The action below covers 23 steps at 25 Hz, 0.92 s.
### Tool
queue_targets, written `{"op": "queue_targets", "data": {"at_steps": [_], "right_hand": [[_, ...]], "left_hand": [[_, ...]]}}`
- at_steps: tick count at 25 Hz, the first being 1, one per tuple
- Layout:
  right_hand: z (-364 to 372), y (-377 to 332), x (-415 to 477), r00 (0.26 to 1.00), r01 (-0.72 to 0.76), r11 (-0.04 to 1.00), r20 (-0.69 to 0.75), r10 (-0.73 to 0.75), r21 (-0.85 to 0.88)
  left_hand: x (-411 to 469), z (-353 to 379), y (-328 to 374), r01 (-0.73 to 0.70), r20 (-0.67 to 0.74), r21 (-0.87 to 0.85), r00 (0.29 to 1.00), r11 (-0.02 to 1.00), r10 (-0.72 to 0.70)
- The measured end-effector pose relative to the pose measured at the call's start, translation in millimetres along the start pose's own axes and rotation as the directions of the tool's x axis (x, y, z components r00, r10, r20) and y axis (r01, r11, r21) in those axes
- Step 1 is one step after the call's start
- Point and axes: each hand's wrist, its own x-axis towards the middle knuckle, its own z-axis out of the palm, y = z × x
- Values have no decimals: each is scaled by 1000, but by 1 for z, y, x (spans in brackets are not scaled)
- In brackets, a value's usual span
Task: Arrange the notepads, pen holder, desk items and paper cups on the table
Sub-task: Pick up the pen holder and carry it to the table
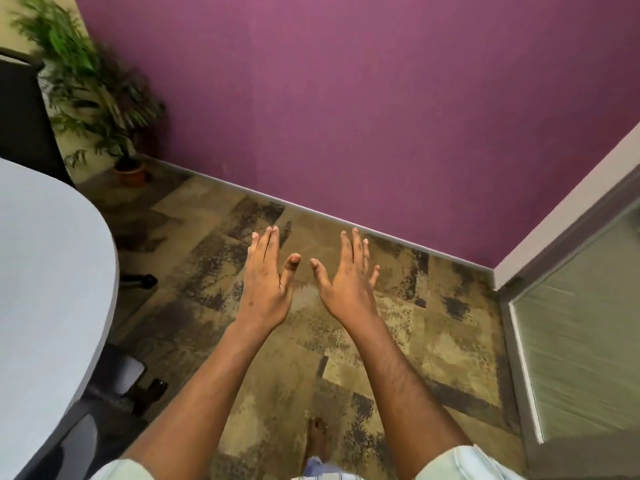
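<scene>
My left hand [266, 275] and my right hand [348, 275] are stretched out side by side over the carpet, backs up, fingers straight and spread. Neither holds anything. The white rounded table [52, 289] shows only as a bare curved edge at the left, well away from both hands. No notepad, pen holder, desk item or paper cup appears in view.
A purple wall [381, 116] stands ahead, with a potted plant [100, 95] in the left corner. A frosted glass door [581, 341] is at the right. Chair bases [121, 375] show under the table's edge. My bare foot [318, 441] stands on the patterned carpet.
</scene>
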Motion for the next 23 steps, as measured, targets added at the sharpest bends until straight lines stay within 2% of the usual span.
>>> {"op": "queue_targets", "data": {"at_steps": [4,5,8,11,14,16,19,23], "right_hand": [[16,-7,99,992,99,994,72,-103,53],[16,-10,97,992,104,993,65,-108,54],[28,-20,167,963,250,963,75,-258,96],[41,-35,210,950,294,950,74,-302,106],[74,-56,245,910,360,925,172,-376,118],[88,-67,260,897,393,911,166,-410,127],[134,-112,302,856,439,883,221,-467,165],[176,-173,340,813,498,851,250,-525,169]], "left_hand": [[72,10,-20,84,-114,77,991,993,-75],[70,8,-23,82,-100,106,992,991,-71],[122,19,-38,194,-220,126,962,973,-163],[153,18,-51,230,-250,141,949,963,-190],[184,10,-78,321,-319,94,906,942,-277],[197,1,-92,332,-345,66,892,941,-291],[232,-21,-140,403,-423,12,831,915,-360],[266,-58,-198,433,-486,4,789,902,-376]]}}
